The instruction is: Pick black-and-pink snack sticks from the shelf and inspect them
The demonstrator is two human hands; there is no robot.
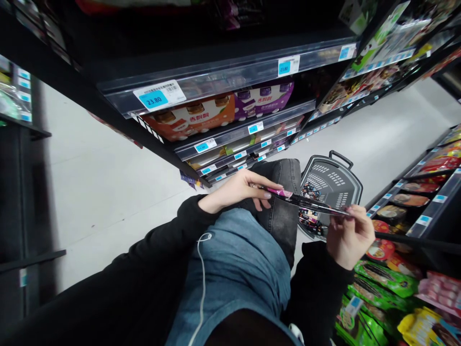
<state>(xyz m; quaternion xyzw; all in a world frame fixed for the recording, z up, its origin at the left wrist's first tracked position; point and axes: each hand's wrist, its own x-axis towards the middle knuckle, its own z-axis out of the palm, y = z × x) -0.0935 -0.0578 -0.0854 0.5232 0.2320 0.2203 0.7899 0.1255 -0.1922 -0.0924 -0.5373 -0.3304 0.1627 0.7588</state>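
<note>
A thin, flat black packet with a pink-purple end stretches between my two hands, seen almost edge-on. My left hand pinches its pink end between thumb and fingers. At the other end, the fingertips of my right hand are closed on the dark edge. Below the packet, a grey shopping basket stands on the floor, with several small dark packets inside. The packet's printed face cannot be read from this angle.
Ahead rises a dark shelf unit with price tags, holding an orange multipack and a purple multipack. To the right, another shelf carries green bags and a yellow bag. Pale floor runs between the shelves.
</note>
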